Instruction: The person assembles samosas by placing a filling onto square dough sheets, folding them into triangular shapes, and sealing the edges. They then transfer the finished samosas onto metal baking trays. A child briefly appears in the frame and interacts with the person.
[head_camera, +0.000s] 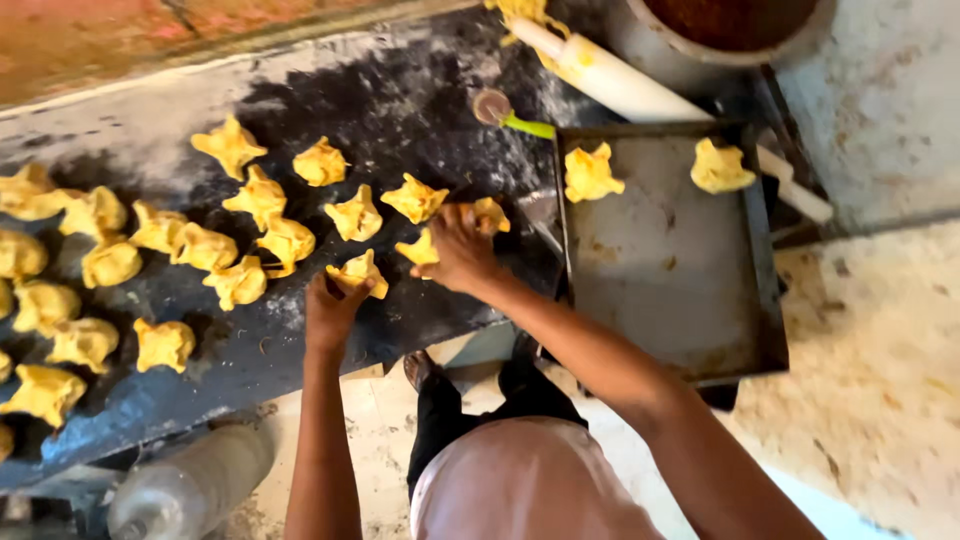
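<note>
Several folded yellow dough parcels (260, 195) lie spread over a dark stone counter (400, 90). My left hand (330, 310) closes its fingers on one parcel (362, 272) near the counter's front edge. My right hand (458, 248) grips two more, one parcel (420, 248) at its left side and another parcel (490, 214) at its fingertips. To the right sits a square metal tray (670, 260) holding two parcels, a left one (590, 173) and a right one (720, 167).
A white rolling pin (640, 95) lies behind the tray beside a large metal pot (690, 50). A small cutter with a green handle (510, 115) rests on the counter. A grey cylinder (190, 485) lies below the counter at the left.
</note>
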